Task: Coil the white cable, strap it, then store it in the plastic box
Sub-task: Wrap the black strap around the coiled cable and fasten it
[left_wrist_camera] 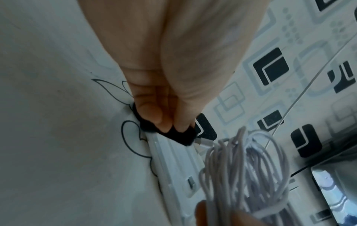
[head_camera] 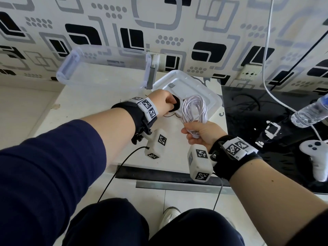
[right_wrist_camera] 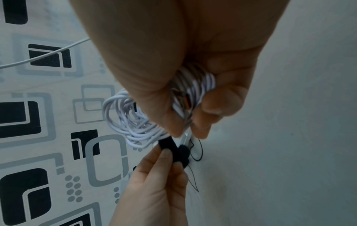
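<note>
The white cable (head_camera: 195,110) is wound into a long bundle of loops. My right hand (head_camera: 200,134) grips its near end, so the loops stand up over the box lid (head_camera: 204,89). In the right wrist view the cable (right_wrist_camera: 135,122) fans out to the left of my curled fingers (right_wrist_camera: 222,104). My left hand (head_camera: 163,102) pinches a black strap (head_camera: 176,104) just left of the coil, low over the table. Thumb and finger press on the strap (left_wrist_camera: 173,134) in the left wrist view, with the cable (left_wrist_camera: 251,168) beside it. The clear plastic box (head_camera: 106,68) stands open at the back left.
A grey clip-like part (head_camera: 153,75) hangs on the box's right end. On the dark surface to the right lie a water bottle (head_camera: 308,112) and a white game controller (head_camera: 316,157). Another white cord (head_camera: 266,50) hangs down the patterned wall.
</note>
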